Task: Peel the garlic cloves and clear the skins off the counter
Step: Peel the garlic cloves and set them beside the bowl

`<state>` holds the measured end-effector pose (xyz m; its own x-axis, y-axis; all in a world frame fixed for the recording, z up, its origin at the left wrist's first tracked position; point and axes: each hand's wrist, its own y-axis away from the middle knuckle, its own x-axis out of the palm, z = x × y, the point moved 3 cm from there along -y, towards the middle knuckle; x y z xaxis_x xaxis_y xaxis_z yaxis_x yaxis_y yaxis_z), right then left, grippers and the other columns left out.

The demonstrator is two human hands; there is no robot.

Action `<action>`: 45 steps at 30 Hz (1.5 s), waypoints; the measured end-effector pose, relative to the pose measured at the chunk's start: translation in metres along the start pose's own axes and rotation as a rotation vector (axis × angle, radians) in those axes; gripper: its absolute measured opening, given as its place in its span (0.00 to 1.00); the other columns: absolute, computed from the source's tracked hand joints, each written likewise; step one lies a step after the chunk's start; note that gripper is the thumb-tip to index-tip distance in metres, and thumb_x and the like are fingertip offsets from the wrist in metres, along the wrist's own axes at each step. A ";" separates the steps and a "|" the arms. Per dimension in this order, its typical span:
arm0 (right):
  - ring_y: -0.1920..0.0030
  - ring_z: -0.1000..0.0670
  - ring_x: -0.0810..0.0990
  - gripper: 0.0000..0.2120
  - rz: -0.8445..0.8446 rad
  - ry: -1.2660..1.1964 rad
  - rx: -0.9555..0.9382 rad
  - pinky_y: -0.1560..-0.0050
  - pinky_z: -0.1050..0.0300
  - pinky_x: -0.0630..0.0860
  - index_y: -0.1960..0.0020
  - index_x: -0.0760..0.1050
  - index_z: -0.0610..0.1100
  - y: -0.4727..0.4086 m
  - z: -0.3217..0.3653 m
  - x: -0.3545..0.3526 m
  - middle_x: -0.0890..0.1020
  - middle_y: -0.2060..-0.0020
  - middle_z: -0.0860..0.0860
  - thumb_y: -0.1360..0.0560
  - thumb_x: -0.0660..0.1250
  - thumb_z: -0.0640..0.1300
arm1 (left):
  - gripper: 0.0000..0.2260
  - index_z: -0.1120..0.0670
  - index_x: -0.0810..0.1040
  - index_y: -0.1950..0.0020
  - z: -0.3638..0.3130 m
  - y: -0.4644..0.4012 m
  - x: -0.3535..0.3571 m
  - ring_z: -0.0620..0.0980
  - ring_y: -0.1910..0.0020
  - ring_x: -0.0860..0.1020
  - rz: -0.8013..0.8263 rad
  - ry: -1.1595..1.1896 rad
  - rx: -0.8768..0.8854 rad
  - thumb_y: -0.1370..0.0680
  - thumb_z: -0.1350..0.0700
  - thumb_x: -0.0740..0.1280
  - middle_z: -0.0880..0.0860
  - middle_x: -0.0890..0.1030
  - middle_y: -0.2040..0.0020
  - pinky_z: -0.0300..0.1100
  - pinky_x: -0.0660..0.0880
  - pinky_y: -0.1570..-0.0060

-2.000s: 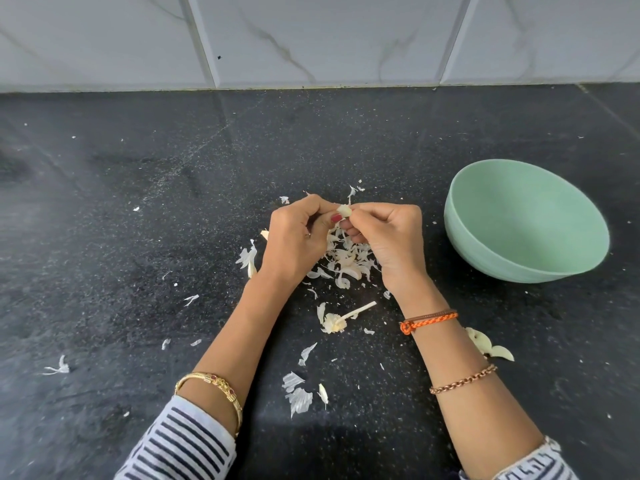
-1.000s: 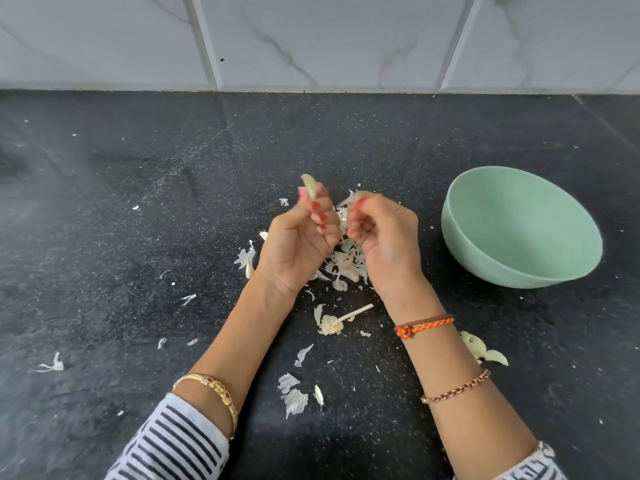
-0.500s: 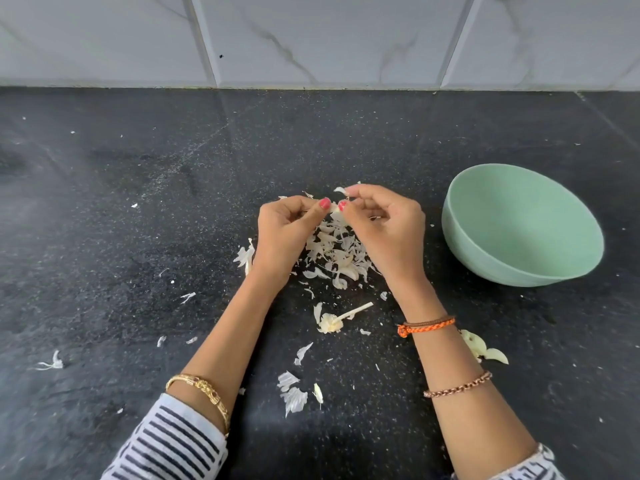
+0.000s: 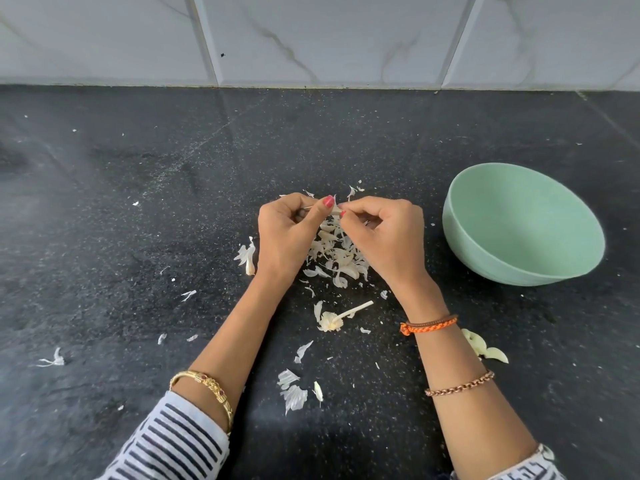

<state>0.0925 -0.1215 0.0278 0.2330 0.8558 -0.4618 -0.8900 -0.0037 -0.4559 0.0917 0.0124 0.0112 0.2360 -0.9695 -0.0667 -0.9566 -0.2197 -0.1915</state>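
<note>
Two hands meet over the middle of the bench (image 4: 145, 209), and you have one clove (image 4: 335, 210) pinched between them. Your left hand (image 4: 289, 233) curls round it from the nine o'clock side, its thumb pressed on top; your right hand (image 4: 388, 233) comes in from three o'clock, thumb and forefinger nipping the clove's near end. Most of the clove is hidden by your fingers, but what shows suggests its long axis runs roughly nine to three, straight between your two grips. That is the relation the coming move seems to turn on: any skin your right hand pulls would come away toward three o'clock, along that axis, while your left holds firm.

Directly beneath, toward six o'clock from the clove, lies the heap of skins (image 4: 337, 254), with looser scraps scattered farther toward six and nine. A bare stalk (image 4: 341, 317) lies nearer you, between your wrists.

The bowl (image 4: 485, 251) stands at three o'clock, near your right hand and well apart from your left, so your right is the handier one for dropping the clove in. More garlic pieces (image 4: 485, 348) lie just past your right forearm, at about four o'clock. Clearing the skins is not yet begun.
</note>
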 end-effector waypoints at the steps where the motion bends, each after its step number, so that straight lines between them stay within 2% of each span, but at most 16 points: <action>1: 0.70 0.59 0.78 0.09 0.005 -0.011 0.003 0.69 0.67 0.72 0.57 0.84 0.44 0.000 0.000 0.000 0.84 0.68 0.52 0.31 0.66 0.42 | 0.08 0.60 0.81 0.62 0.000 0.000 0.000 0.40 0.74 0.65 -0.009 0.004 0.002 0.25 0.58 0.69 0.55 0.72 0.71 0.31 0.64 0.71; 5: 0.65 0.58 0.80 0.08 0.023 -0.012 -0.013 0.69 0.62 0.75 0.57 0.84 0.43 0.001 0.000 0.002 0.84 0.67 0.51 0.31 0.67 0.41 | 0.08 0.56 0.79 0.64 0.002 -0.002 -0.002 0.48 0.68 0.69 -0.031 -0.016 -0.001 0.25 0.58 0.69 0.59 0.75 0.67 0.38 0.69 0.67; 9: 0.67 0.64 0.78 0.06 0.008 -0.016 -0.022 0.66 0.69 0.74 0.57 0.84 0.42 0.001 -0.002 0.004 0.84 0.66 0.53 0.30 0.68 0.39 | 0.11 0.64 0.79 0.62 0.001 -0.002 -0.002 0.50 0.67 0.70 -0.036 -0.052 0.024 0.24 0.58 0.68 0.65 0.77 0.66 0.44 0.72 0.65; 12: 0.67 0.64 0.78 0.06 0.013 -0.014 -0.019 0.65 0.69 0.74 0.57 0.84 0.42 0.001 -0.003 0.004 0.84 0.66 0.53 0.30 0.68 0.39 | 0.11 0.65 0.78 0.61 0.002 -0.002 -0.003 0.45 0.70 0.68 -0.030 -0.063 0.039 0.24 0.58 0.68 0.59 0.75 0.69 0.40 0.69 0.68; 15: 0.66 0.59 0.79 0.07 -0.017 0.015 -0.048 0.67 0.64 0.76 0.58 0.84 0.42 0.002 0.001 0.003 0.84 0.67 0.52 0.30 0.67 0.40 | 0.11 0.63 0.78 0.63 0.003 -0.002 -0.003 0.42 0.72 0.67 -0.031 -0.063 0.043 0.24 0.58 0.68 0.55 0.73 0.70 0.37 0.69 0.69; 18: 0.70 0.54 0.79 0.07 -0.023 0.065 -0.072 0.69 0.53 0.77 0.62 0.83 0.41 0.003 0.003 0.004 0.83 0.70 0.51 0.30 0.66 0.41 | 0.11 0.55 0.75 0.67 0.002 -0.003 -0.003 0.39 0.74 0.66 -0.023 -0.061 0.053 0.24 0.59 0.68 0.49 0.72 0.72 0.32 0.67 0.71; 20: 0.72 0.52 0.78 0.08 -0.036 0.081 -0.084 0.71 0.51 0.76 0.64 0.82 0.41 0.003 0.004 0.005 0.81 0.73 0.50 0.31 0.66 0.41 | 0.12 0.52 0.74 0.68 0.002 -0.003 -0.003 0.39 0.75 0.66 -0.004 -0.066 0.065 0.24 0.59 0.68 0.47 0.70 0.73 0.30 0.65 0.71; 23: 0.73 0.53 0.74 0.09 -0.052 0.087 -0.084 0.73 0.54 0.73 0.68 0.79 0.39 0.003 0.001 0.005 0.76 0.77 0.55 0.31 0.65 0.41 | 0.12 0.52 0.74 0.68 0.002 -0.002 0.000 0.39 0.75 0.65 0.034 -0.087 0.092 0.24 0.59 0.68 0.46 0.69 0.74 0.30 0.64 0.72; 26: 0.73 0.56 0.73 0.08 -0.063 0.021 -0.049 0.72 0.62 0.70 0.68 0.80 0.41 0.002 -0.002 0.004 0.75 0.77 0.57 0.31 0.66 0.39 | 0.12 0.52 0.74 0.67 0.001 -0.002 0.002 0.38 0.76 0.64 0.062 -0.081 0.092 0.24 0.59 0.68 0.42 0.68 0.76 0.29 0.63 0.73; 30: 0.68 0.61 0.78 0.07 -0.185 -0.158 0.060 0.64 0.70 0.73 0.58 0.82 0.42 -0.002 -0.009 -0.007 0.80 0.69 0.58 0.29 0.67 0.34 | 0.11 0.53 0.75 0.67 0.003 -0.005 0.000 0.40 0.74 0.64 0.056 0.022 0.062 0.24 0.60 0.67 0.42 0.69 0.76 0.32 0.64 0.72; 32: 0.65 0.61 0.80 0.07 -0.220 -0.189 0.067 0.62 0.70 0.74 0.55 0.82 0.41 -0.003 -0.011 -0.012 0.81 0.66 0.56 0.30 0.69 0.33 | 0.12 0.53 0.75 0.67 0.004 -0.007 -0.003 0.42 0.73 0.65 0.007 0.072 0.040 0.24 0.60 0.67 0.42 0.70 0.75 0.34 0.65 0.72; 35: 0.68 0.58 0.80 0.02 -0.101 -0.171 0.073 0.66 0.69 0.74 0.61 0.82 0.41 -0.002 -0.008 -0.006 0.82 0.69 0.54 0.33 0.75 0.38 | 0.13 0.51 0.74 0.68 0.004 -0.008 -0.005 0.39 0.74 0.65 -0.014 0.070 0.063 0.24 0.60 0.67 0.41 0.71 0.77 0.32 0.64 0.72; 37: 0.70 0.59 0.78 0.04 -0.025 -0.172 0.103 0.67 0.70 0.72 0.64 0.81 0.43 -0.001 -0.008 -0.001 0.81 0.70 0.55 0.34 0.76 0.39 | 0.12 0.51 0.74 0.67 0.003 -0.007 -0.006 0.38 0.74 0.65 0.002 0.049 0.089 0.24 0.60 0.67 0.40 0.71 0.76 0.30 0.64 0.72; 39: 0.68 0.61 0.78 0.02 0.040 -0.178 0.104 0.65 0.71 0.72 0.60 0.82 0.43 -0.002 -0.008 0.002 0.81 0.69 0.57 0.32 0.74 0.38 | 0.11 0.50 0.75 0.67 0.003 -0.007 -0.007 0.37 0.75 0.65 0.014 0.032 0.109 0.24 0.59 0.68 0.39 0.72 0.76 0.29 0.64 0.71; 42: 0.63 0.62 0.80 0.07 0.138 -0.169 0.098 0.60 0.70 0.75 0.52 0.83 0.41 -0.002 -0.005 0.004 0.81 0.65 0.59 0.29 0.70 0.36 | 0.12 0.50 0.75 0.66 0.001 -0.008 -0.007 0.37 0.75 0.66 0.036 0.003 0.121 0.24 0.61 0.67 0.39 0.73 0.76 0.28 0.64 0.70; 45: 0.65 0.59 0.80 0.09 0.189 -0.166 0.110 0.65 0.67 0.75 0.50 0.83 0.41 -0.001 -0.003 0.006 0.82 0.64 0.57 0.28 0.67 0.35 | 0.11 0.50 0.76 0.66 0.000 -0.008 -0.008 0.37 0.72 0.69 0.079 -0.035 0.128 0.24 0.62 0.67 0.40 0.76 0.74 0.29 0.66 0.69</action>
<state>0.0957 -0.1177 0.0228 -0.0003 0.9185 -0.3954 -0.9508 -0.1228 -0.2846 0.0981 0.0216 0.0130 0.1687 -0.9783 -0.1206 -0.9434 -0.1248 -0.3073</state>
